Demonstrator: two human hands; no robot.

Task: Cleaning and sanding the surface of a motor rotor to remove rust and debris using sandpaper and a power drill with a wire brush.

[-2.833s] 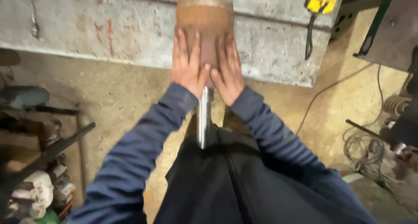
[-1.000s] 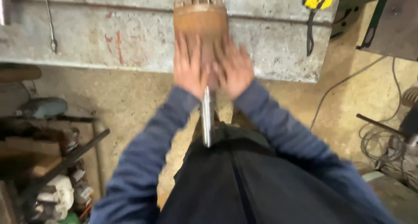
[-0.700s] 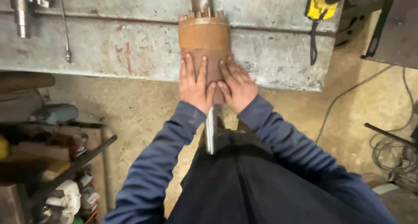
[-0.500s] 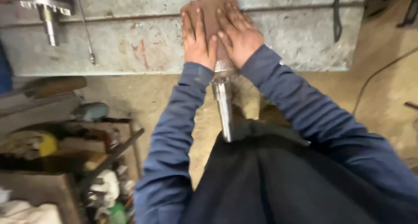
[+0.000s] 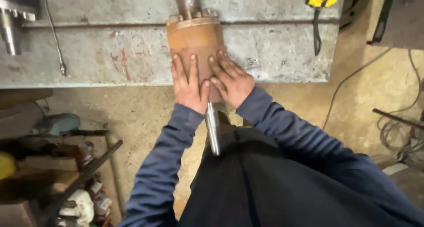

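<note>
Head view: your left hand (image 5: 189, 86) and right hand (image 5: 232, 80) lie flat, fingers spread, gripping nothing, on the rusty cylinder (image 5: 195, 39) above its shaft (image 5: 213, 129).

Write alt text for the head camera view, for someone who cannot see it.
Seen from above, a person's left hand and right hand lie flat on a rusty brown metal cylinder resting on a worn grey workbench. A shiny steel shaft sticks out of the cylinder toward the person's dark clothing.

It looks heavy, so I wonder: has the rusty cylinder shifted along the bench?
No: the rusty cylinder keeps its flange at the bench groove, as before; only the camera shifted.
</note>
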